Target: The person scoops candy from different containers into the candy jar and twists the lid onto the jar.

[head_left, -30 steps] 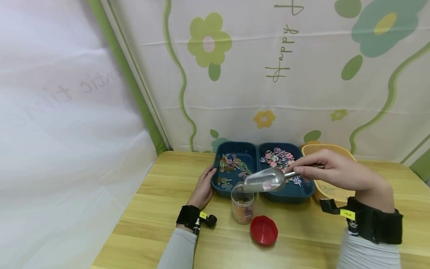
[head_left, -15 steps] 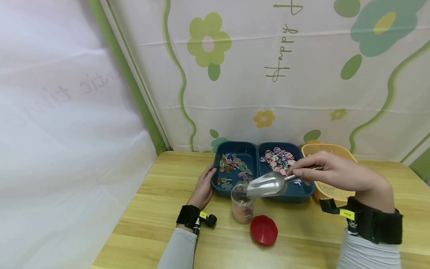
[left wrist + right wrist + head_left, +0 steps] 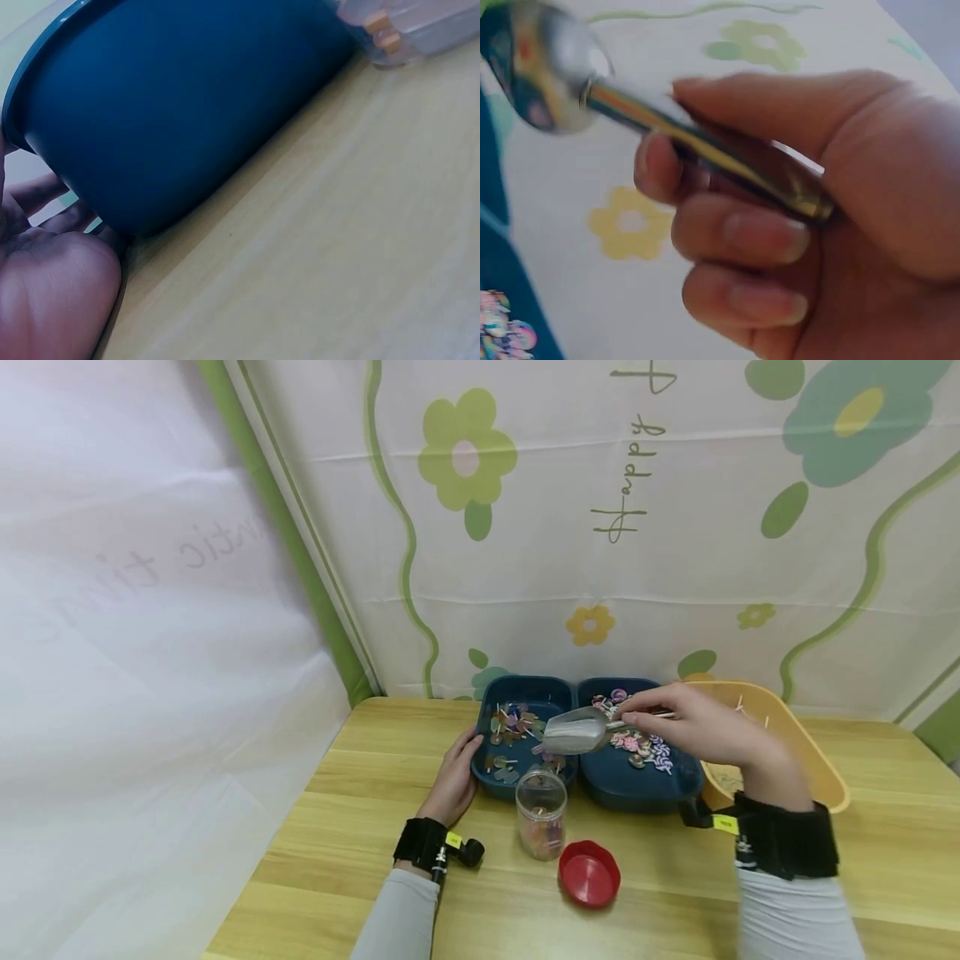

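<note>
My right hand point(image 3: 701, 727) grips the handle of a metal scoop point(image 3: 577, 733), fingers curled round it in the right wrist view. The scoop's mouth points left, above the dividing edge between two dark blue bins. My left hand point(image 3: 452, 781) rests against the outer side of the left blue bin point(image 3: 491, 781), its fingers along the wall in the left wrist view. That bin holds lollipop-shaped pieces in dull translucent colours. Swirled lollipop pieces point(image 3: 660, 753) lie in the right blue bin point(image 3: 630, 793), partly hidden by my right hand. In front stands a clear jar point(image 3: 542, 818) with some pieces inside.
A red round lid point(image 3: 589, 874) lies right of the jar on the wooden table point(image 3: 525, 918). Beside the right blue bin is a yellow bin point(image 3: 817, 777) with a few pieces in it. A flower-printed cloth point(image 3: 525, 568) hangs behind the table.
My right hand has lifted the scoop away from the jar's mouth, moving back and to the left over the blue bins. The left hand, jar and lid have stayed in place.
</note>
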A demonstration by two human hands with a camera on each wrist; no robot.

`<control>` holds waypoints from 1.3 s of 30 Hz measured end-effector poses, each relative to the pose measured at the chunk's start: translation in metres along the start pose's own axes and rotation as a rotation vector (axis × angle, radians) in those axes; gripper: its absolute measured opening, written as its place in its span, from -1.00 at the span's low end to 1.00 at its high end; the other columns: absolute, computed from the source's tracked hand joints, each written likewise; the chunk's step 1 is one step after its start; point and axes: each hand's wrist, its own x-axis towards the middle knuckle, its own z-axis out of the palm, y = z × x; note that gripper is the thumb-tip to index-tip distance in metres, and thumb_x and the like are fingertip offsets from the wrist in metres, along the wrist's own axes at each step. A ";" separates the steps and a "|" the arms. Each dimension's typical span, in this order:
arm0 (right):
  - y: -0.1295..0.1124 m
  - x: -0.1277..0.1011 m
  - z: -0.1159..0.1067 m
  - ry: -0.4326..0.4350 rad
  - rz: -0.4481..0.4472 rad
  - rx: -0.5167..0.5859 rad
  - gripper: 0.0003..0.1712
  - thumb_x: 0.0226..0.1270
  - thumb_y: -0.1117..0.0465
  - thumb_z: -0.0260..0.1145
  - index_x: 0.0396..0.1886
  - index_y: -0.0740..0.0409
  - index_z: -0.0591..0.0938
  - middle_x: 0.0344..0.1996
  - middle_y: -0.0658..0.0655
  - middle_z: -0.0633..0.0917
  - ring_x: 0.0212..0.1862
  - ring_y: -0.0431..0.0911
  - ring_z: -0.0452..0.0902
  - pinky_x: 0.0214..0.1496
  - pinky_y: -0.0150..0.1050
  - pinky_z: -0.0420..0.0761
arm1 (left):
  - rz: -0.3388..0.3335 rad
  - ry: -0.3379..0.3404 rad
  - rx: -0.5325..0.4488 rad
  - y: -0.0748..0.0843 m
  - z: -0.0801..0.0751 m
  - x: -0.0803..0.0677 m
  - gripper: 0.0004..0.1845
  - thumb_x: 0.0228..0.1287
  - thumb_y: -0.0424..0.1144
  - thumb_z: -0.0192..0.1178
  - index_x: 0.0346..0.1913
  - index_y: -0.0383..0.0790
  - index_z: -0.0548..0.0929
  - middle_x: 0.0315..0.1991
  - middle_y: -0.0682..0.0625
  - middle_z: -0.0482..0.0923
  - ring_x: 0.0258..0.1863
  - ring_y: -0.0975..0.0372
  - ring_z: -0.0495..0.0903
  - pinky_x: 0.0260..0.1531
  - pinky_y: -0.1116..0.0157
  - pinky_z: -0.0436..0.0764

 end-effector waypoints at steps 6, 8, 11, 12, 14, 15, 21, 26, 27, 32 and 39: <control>0.014 0.037 0.040 -0.062 0.051 -0.147 -0.76 0.56 0.24 0.22 0.02 0.19 0.76 -0.23 0.05 0.73 -0.29 -0.12 0.60 -0.20 -0.15 0.65 | 0.006 -0.002 -0.002 0.000 0.000 -0.001 -0.44 0.70 -0.11 -0.12 0.60 -0.19 0.16 0.59 -0.16 0.09 0.56 0.08 0.13 0.53 0.07 0.15; 0.018 0.048 0.059 -0.079 0.042 -0.192 -0.76 0.55 0.28 0.23 0.02 0.21 0.76 -0.16 0.08 0.75 -0.20 -0.09 0.63 -0.07 -0.06 0.66 | 0.008 -0.009 -0.001 0.000 0.000 -0.001 -0.44 0.70 -0.11 -0.12 0.60 -0.20 0.15 0.59 -0.17 0.09 0.56 0.08 0.13 0.52 0.07 0.16; 0.022 0.063 0.086 -0.144 0.030 -0.169 -0.73 0.55 0.30 0.21 0.07 0.26 0.74 -0.12 0.12 0.76 -0.15 -0.12 0.64 -0.01 -0.05 0.66 | 0.003 -0.005 0.001 0.001 0.000 -0.002 -0.44 0.70 -0.11 -0.13 0.61 -0.20 0.15 0.59 -0.17 0.10 0.55 0.08 0.14 0.51 0.08 0.17; 0.023 0.066 0.093 -0.166 0.028 -0.152 -0.72 0.55 0.30 0.20 0.09 0.28 0.73 -0.12 0.13 0.76 -0.19 -0.15 0.62 -0.04 -0.09 0.66 | 0.000 -0.001 0.001 0.001 0.000 -0.002 -0.44 0.70 -0.12 -0.13 0.61 -0.19 0.15 0.58 -0.17 0.10 0.55 0.08 0.14 0.51 0.08 0.18; 0.025 0.070 0.102 -0.199 0.027 -0.101 -0.69 0.56 0.31 0.19 0.14 0.31 0.71 -0.11 0.17 0.76 -0.24 -0.20 0.58 -0.08 -0.15 0.65 | -0.008 0.009 0.004 0.001 0.001 -0.002 -0.44 0.70 -0.11 -0.12 0.61 -0.17 0.15 0.58 -0.15 0.09 0.55 0.09 0.14 0.50 0.08 0.18; 0.026 0.071 0.104 -0.207 0.026 -0.078 -0.68 0.56 0.31 0.18 0.15 0.32 0.70 -0.09 0.19 0.75 -0.25 -0.20 0.58 -0.10 -0.17 0.65 | -0.010 0.012 0.005 0.001 0.001 -0.001 -0.44 0.70 -0.12 -0.13 0.61 -0.18 0.15 0.58 -0.14 0.09 0.55 0.09 0.14 0.51 0.08 0.17; 0.036 0.071 0.103 -0.211 0.002 0.040 -0.66 0.60 0.33 0.11 0.19 0.36 0.66 -0.04 0.30 0.74 -0.14 -0.02 0.71 -0.06 -0.13 0.70 | 0.000 0.003 -0.001 0.001 0.001 0.000 -0.45 0.71 -0.15 -0.16 0.62 -0.20 0.12 0.59 -0.16 0.07 0.56 0.06 0.12 0.52 0.06 0.15; 0.043 0.071 0.100 -0.233 -0.032 0.121 -0.63 0.64 0.31 0.06 0.25 0.38 0.61 0.01 0.31 0.72 -0.07 0.13 0.70 -0.03 -0.11 0.69 | 0.006 0.016 0.013 0.001 0.000 0.000 -0.45 0.70 -0.14 -0.13 0.60 -0.20 0.17 0.58 -0.13 0.07 0.57 0.11 0.08 0.53 0.09 0.12; 0.043 0.070 0.099 -0.234 -0.033 0.134 -0.63 0.65 0.30 0.06 0.25 0.37 0.62 -0.01 0.30 0.72 -0.09 0.15 0.69 -0.06 -0.12 0.68 | 0.009 0.017 0.017 0.001 0.000 0.000 -0.45 0.70 -0.14 -0.12 0.60 -0.21 0.18 0.59 -0.14 0.07 0.57 0.11 0.06 0.53 0.09 0.11; 0.049 0.070 0.095 -0.231 -0.029 0.196 -0.63 0.67 0.26 0.04 0.25 0.29 0.63 -0.26 0.22 0.71 -0.42 0.00 0.51 -0.34 -0.25 0.50 | 0.016 0.021 0.025 0.001 0.000 0.000 -0.45 0.69 -0.13 -0.11 0.59 -0.24 0.20 0.60 -0.15 0.04 0.59 0.11 0.00 0.55 0.08 0.07; 0.057 0.068 0.088 -0.211 0.045 0.320 -0.63 0.69 0.19 0.03 0.26 0.17 0.64 -0.57 0.04 0.42 -0.61 -0.18 0.21 -0.53 -0.28 0.31 | 0.005 0.023 0.038 0.001 0.001 -0.001 -0.42 0.72 -0.06 -0.19 0.61 -0.23 0.13 0.61 -0.15 0.03 0.61 0.09 -0.02 0.55 0.08 0.07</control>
